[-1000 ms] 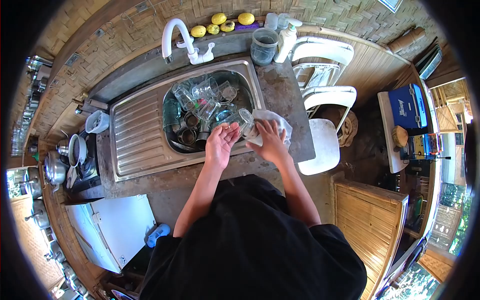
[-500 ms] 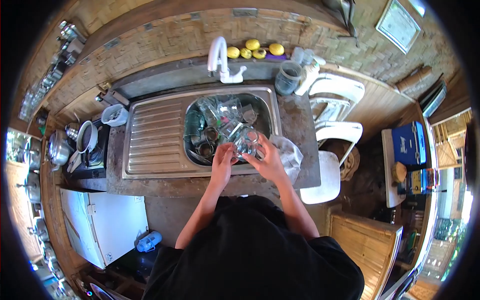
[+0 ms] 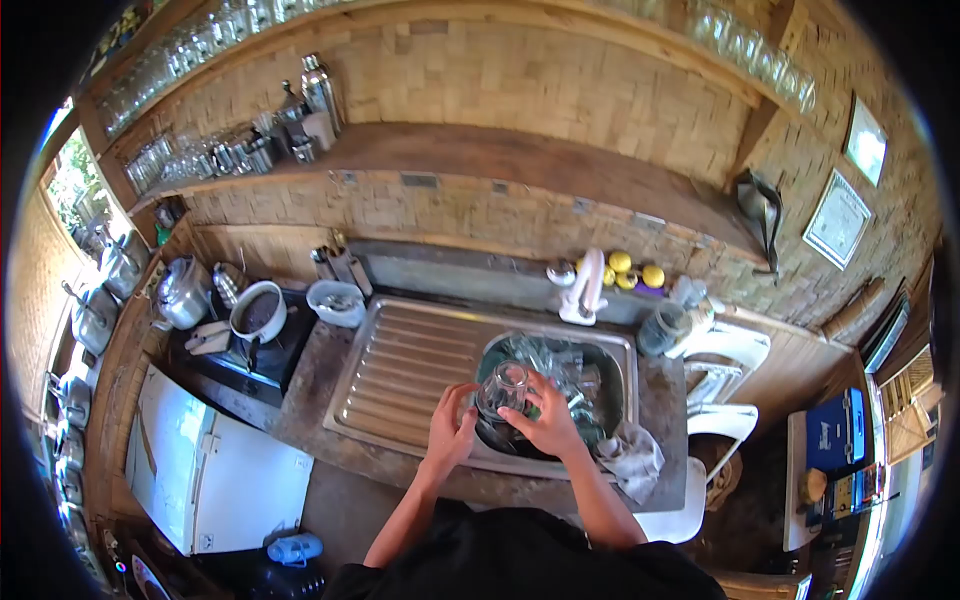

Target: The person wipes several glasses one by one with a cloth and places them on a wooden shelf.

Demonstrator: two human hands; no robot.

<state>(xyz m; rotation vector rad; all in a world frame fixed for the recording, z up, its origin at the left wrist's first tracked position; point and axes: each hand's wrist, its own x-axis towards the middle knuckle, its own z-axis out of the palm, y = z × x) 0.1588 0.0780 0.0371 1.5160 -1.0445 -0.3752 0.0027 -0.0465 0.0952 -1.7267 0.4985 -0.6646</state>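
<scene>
Glass (image 3: 495, 394) sits in the hands above the near left part of the sink (image 3: 629, 370), its long axis slanting up and slightly right toward the tap (image 3: 583, 295), a round end uppermost, mouth or base unclear. Right hand (image 3: 547, 425) curls thumb and fingers around it; left hand (image 3: 453, 428) cups half open at its left side, contact uncertain. Pale lettering on the cooler (image 3: 832, 433) and print on the framed sheet (image 3: 838, 219) are unreadable.

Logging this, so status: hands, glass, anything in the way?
Right hand grips glass over the sink. Left hand close beside it, contact unclear. Crumpled cloth at sink's near right corner, clear of both hands.
</scene>
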